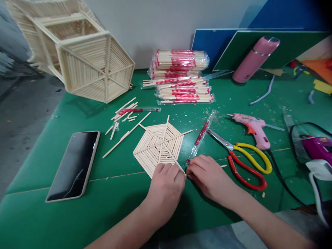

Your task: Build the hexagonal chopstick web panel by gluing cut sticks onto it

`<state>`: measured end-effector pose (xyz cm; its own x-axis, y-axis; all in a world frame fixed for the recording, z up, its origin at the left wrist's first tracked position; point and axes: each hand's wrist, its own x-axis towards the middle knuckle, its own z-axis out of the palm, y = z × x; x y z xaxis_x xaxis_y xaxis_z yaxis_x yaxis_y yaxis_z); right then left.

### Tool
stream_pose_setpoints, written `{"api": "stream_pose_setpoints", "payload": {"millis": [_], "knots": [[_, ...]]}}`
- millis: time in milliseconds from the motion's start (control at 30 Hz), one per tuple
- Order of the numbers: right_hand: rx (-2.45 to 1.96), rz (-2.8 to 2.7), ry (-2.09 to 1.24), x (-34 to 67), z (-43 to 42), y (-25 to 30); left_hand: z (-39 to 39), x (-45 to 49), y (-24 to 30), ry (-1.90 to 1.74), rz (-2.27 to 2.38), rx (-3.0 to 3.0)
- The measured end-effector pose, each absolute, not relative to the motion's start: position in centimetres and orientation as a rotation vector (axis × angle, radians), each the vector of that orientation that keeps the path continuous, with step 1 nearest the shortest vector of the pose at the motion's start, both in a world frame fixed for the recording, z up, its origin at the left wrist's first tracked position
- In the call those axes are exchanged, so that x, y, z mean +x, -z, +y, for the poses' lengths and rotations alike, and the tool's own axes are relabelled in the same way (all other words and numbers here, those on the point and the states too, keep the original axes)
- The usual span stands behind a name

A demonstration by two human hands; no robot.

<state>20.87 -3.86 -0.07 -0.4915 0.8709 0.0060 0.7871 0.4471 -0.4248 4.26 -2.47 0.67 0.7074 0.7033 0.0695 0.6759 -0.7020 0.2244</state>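
A flat hexagonal panel of glued chopsticks (158,145) lies on the green table (116,193). My left hand (166,188) rests closed on the panel's near edge, fingers curled down onto the sticks. My right hand (206,176) is beside it, fingers pinched at the end of a thin stick at the panel's near right corner. A wrapped chopstick in a clear sleeve (201,135) lies just beyond my right hand.
Red-and-yellow scissors (246,159) and a pink glue gun (252,128) lie at right. A phone (74,164) lies at left. Packs of chopsticks (181,74), loose sticks (124,114), a big chopstick structure (77,48), a pink bottle (255,58) and a purple device (317,147) stand around.
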Motion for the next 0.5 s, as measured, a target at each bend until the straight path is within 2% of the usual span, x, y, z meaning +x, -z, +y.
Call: {"api": "stream_pose_setpoints", "payload": {"millis": [500], "knots": [[-1.510, -2.538, -0.428, 21.1, -4.0, -1.6, -2.9, 4.2, -0.5, -0.401, 1.188, 2.466]]}}
